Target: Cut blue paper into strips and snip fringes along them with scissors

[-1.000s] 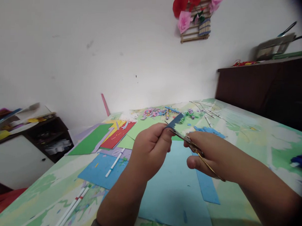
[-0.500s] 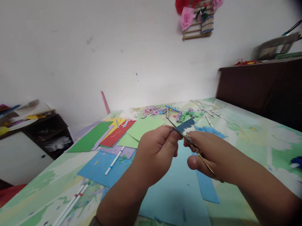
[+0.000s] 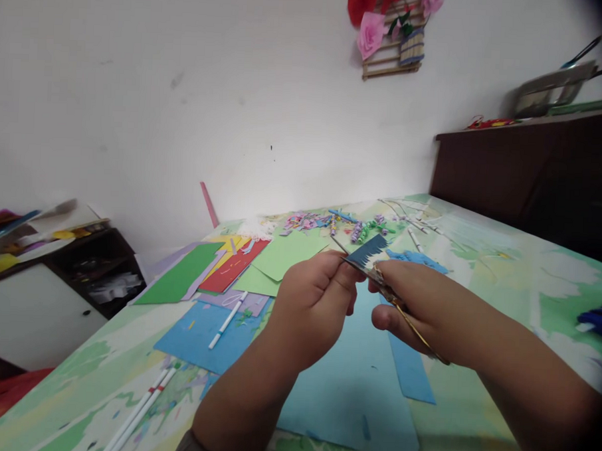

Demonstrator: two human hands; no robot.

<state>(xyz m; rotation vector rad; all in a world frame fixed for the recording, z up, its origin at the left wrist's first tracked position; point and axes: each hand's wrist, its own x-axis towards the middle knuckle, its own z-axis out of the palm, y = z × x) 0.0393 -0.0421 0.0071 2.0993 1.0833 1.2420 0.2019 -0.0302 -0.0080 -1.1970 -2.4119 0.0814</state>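
My left hand (image 3: 318, 299) pinches a dark blue paper strip (image 3: 368, 251) between thumb and fingers. The strip's edge is cut into a fine fringe. My right hand (image 3: 412, 303) is closed on a pair of gold-handled scissors (image 3: 393, 297), their blades lying across the strip beside my left fingertips. Part of the handle loops is hidden by my right hand. Below both hands, a large light blue sheet (image 3: 348, 400) lies on the table, with a narrower blue strip of paper (image 3: 411, 373) along its right side.
Green (image 3: 184, 273), red (image 3: 234, 266) and light green sheets (image 3: 290, 251) overlap at left. A white marker (image 3: 227, 322) rests on a blue sheet (image 3: 176, 336). Paper scraps (image 3: 306, 222) and curled paper pieces (image 3: 363, 233) lie toward the wall. A dark cabinet (image 3: 523, 169) stands at right.
The scissor blades have spread a little wider apart at the strip, and the fringed strip is tilted slightly differently. Both hands stay in nearly the same place.
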